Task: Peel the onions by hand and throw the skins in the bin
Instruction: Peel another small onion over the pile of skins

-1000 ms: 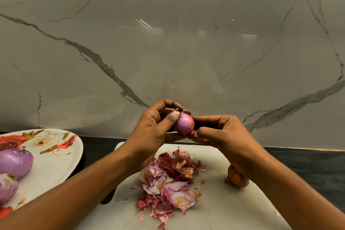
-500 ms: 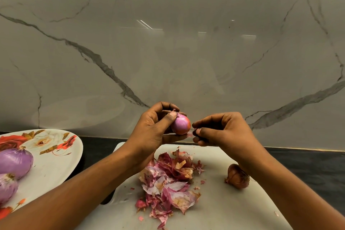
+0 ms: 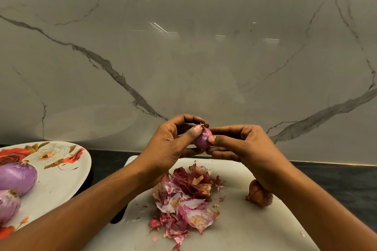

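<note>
**Small onion held over the cutting board**

Grey marble wall [image 3: 183, 47] with dark veins fills the upper part of the head view, and a dark bench [image 3: 336, 177] runs along its foot. On the bench lies a white cutting board [image 3: 244, 230], and to its left a flowered plate [image 3: 61, 173] with red and white blooms.

Both hands are raised above the far edge of the board, close together. The left hand [image 3: 173, 144] is curled around a small onion [image 3: 202, 140] — thumb pressed near its top, where a scrap of dry tip sticks up, fingers wrapped behind. The right hand [image 3: 244, 144] is closed against the same onion from the other side, its thumb tip touching the pink surface and the other fingers folded beneath. The onion shows smooth and pink-purple where it is visible between the fingers.

Below the hands, a heap of onion skins [image 3: 187, 199] lies on the middle of the board — reddish, purple and papery, with small flakes scattered around it. An unpeeled onion [image 3: 258, 194], brown and small, rests on the board to the right of the heap, partly hidden by the right wrist.

On the plate sit two peeled onions: a large purple one [image 3: 16, 177] and, nearer the camera, a paler one [image 3: 8, 204] cut off by the left edge of the view.
</note>
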{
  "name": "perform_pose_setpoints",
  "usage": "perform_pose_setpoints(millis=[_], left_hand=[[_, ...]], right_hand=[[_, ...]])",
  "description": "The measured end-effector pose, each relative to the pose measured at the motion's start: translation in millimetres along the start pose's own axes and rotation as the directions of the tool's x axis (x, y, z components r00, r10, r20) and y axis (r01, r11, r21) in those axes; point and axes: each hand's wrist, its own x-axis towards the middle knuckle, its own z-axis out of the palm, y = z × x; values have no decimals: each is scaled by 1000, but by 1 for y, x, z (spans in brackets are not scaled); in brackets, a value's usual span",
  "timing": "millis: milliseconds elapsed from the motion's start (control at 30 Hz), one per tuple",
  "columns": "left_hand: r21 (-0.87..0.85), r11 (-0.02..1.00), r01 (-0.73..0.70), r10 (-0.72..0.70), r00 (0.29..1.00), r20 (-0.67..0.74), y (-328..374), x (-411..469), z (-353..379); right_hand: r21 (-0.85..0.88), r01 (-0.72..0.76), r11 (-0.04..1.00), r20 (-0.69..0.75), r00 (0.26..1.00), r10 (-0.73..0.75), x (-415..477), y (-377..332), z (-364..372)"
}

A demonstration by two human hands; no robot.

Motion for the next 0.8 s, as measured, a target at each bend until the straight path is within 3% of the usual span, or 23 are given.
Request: perform_pose_setpoints(millis=[800], left_hand=[[-95, 995, 17, -10, 997, 73, 3, -2, -3]], right_hand=[[-31, 58, 998, -5, 998, -58, 0, 1, -1]])
